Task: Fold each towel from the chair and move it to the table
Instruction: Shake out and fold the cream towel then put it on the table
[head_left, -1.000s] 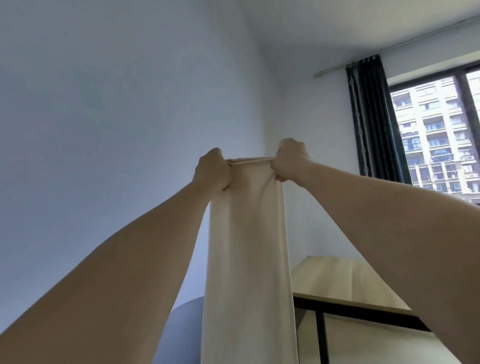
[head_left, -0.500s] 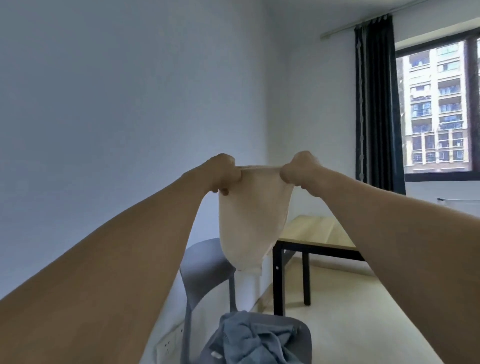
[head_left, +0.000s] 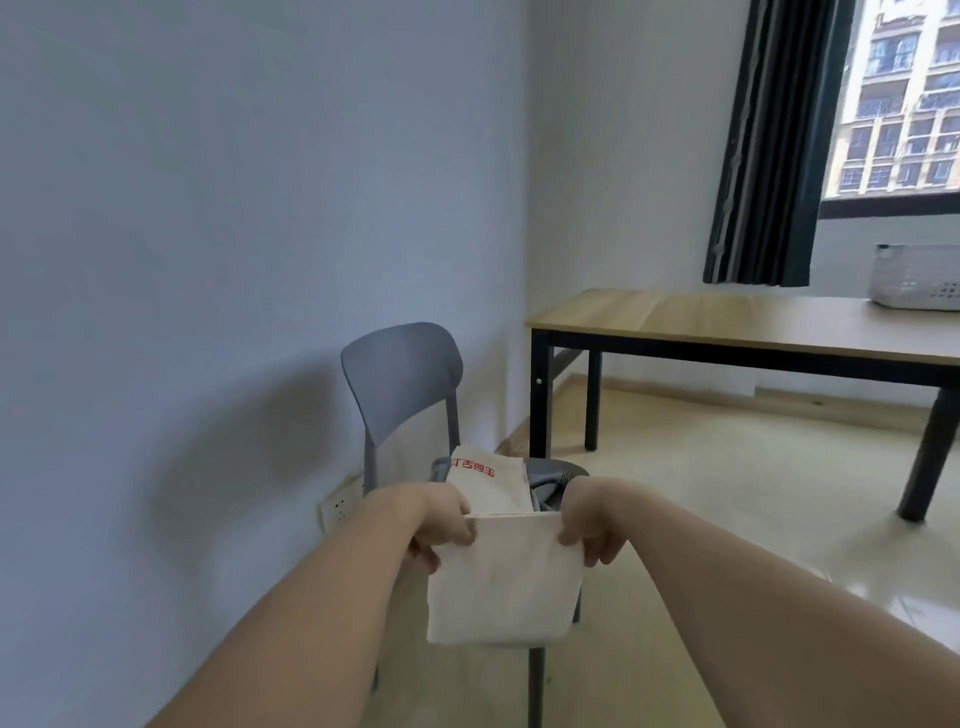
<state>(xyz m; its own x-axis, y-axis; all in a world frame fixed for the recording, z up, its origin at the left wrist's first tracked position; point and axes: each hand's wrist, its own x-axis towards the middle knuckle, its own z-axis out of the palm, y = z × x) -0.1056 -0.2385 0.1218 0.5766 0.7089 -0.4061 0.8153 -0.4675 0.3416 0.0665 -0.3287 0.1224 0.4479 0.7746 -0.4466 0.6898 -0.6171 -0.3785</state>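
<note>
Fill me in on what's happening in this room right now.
A person is folding a cream towel, pinching its top edge with the left hand and right hand over a grey chair. One end lies on the seat atop crumpled grey-blue towels. The wooden table holds only a white basket.

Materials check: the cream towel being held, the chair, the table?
Cream towel: looks like matte woven cloth; it drapes and folds softly.
Chair: probably moulded plastic; one smooth grey curved shell, slight sheen.
Table: wood-grain top, possibly laminate; black legs look like painted metal.
</note>
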